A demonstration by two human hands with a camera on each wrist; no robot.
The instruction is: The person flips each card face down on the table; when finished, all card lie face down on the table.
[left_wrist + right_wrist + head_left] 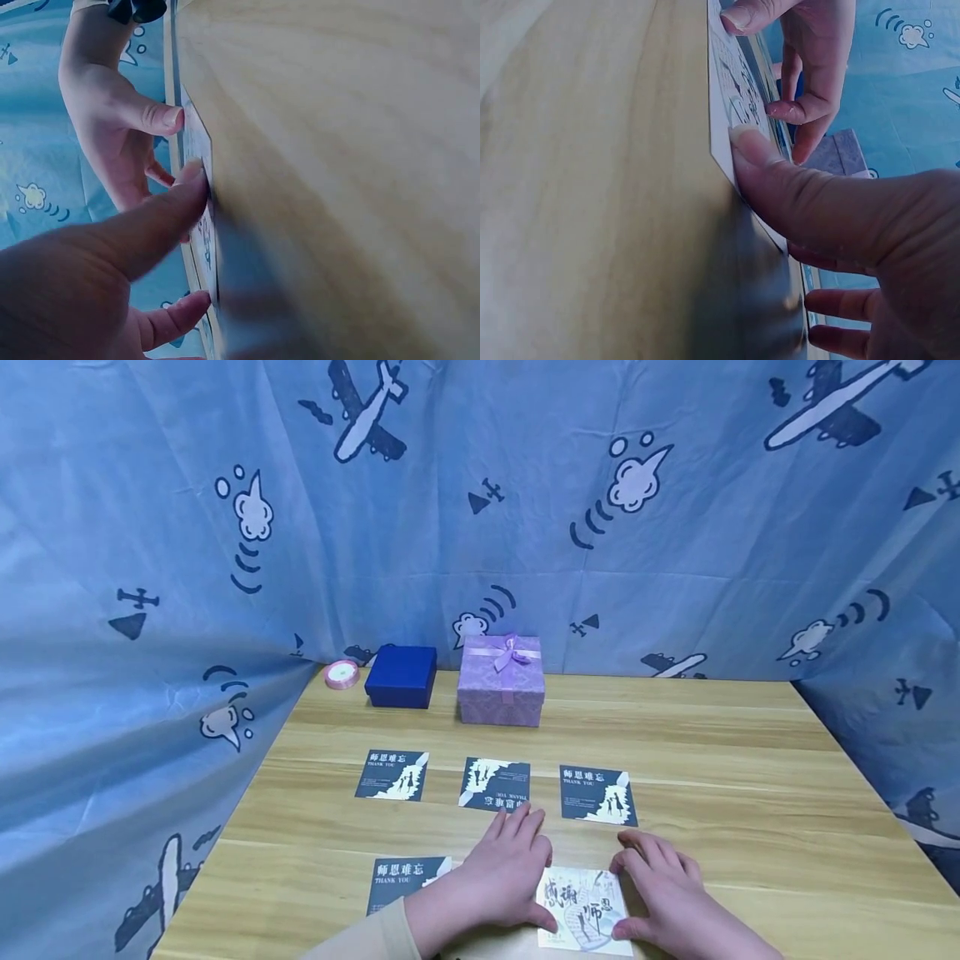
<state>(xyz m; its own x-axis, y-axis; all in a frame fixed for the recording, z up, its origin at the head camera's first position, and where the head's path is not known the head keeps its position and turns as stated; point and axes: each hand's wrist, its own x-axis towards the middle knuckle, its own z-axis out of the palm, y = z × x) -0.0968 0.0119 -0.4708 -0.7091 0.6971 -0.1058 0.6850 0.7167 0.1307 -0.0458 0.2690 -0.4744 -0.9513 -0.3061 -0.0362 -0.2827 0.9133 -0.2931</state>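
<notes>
A pale square card (583,914) with dark brush-style Chinese characters lies low at the front of the table, between the two hands. My left hand (504,877) holds its left side, with the thumb (191,176) on the card near the edge and the other fingers stretched forward, close to the dark card (495,782) behind. My right hand (663,885) holds the right side, its thumb (761,161) at the near part of the edge and bent fingers by the far corner. Whether the card is slightly raised or flat, I cannot tell.
Other dark "THANK YOU" cards lie at back left (392,774), back right (597,795) and front left (405,881), the last partly behind my left arm. Along the back stand a pink ribbon roll (342,675), a blue box (401,677) and a purple gift box (501,685).
</notes>
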